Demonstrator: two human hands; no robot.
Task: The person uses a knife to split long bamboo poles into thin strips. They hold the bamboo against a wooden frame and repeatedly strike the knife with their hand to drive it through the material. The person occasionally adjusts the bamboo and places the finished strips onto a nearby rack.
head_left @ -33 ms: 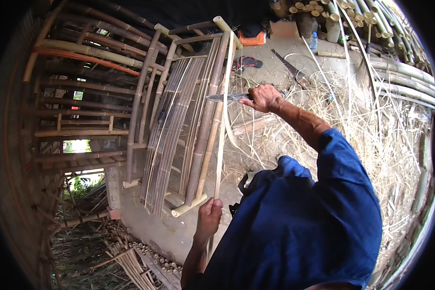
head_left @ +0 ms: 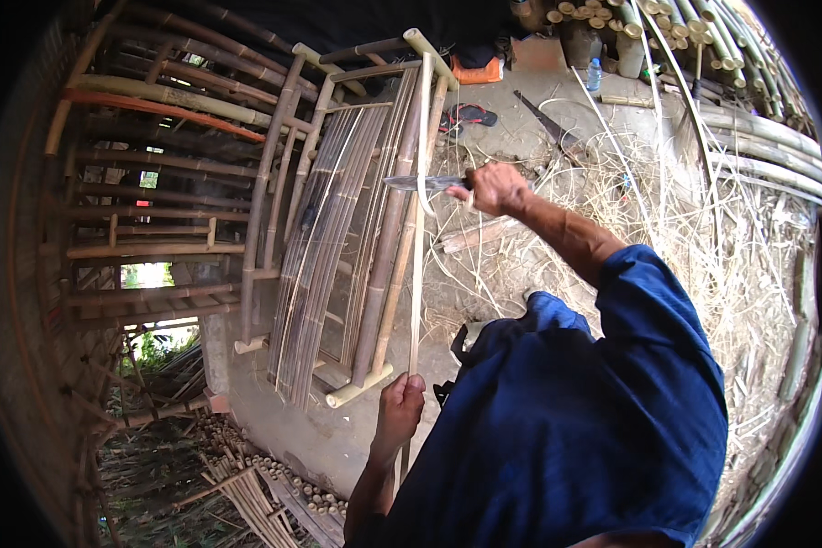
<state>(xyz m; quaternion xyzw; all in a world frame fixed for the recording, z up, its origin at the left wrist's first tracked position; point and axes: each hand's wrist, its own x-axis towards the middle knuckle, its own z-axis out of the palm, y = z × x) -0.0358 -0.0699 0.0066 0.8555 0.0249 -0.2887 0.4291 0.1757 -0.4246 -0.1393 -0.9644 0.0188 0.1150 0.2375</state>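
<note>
My right hand (head_left: 498,188) is closed round the handle of a knife (head_left: 429,184), its blade pointing left. The blade lies across a long pale bamboo strip (head_left: 417,283), and a short curl bends away beside it. Lower down, my left hand (head_left: 400,407) is wrapped round the same strip, which runs on down past my wrist. Just left of the strip stands a bamboo frame (head_left: 374,265) with round poles and brown slats (head_left: 324,237). Whether the blade is cutting in or only resting on the strip, I cannot tell.
Pale shavings (head_left: 676,274) cover the ground to the right. A saw (head_left: 546,119), a flip-flop (head_left: 472,114) and a water bottle (head_left: 594,76) are at the back. Bamboo poles (head_left: 703,32) are stacked back right; a large bamboo rack (head_left: 173,169) stands on the left.
The knife and my right hand have shifted slightly left. The long curl that hung below the blade now shows as a short one. My left hand has barely moved.
</note>
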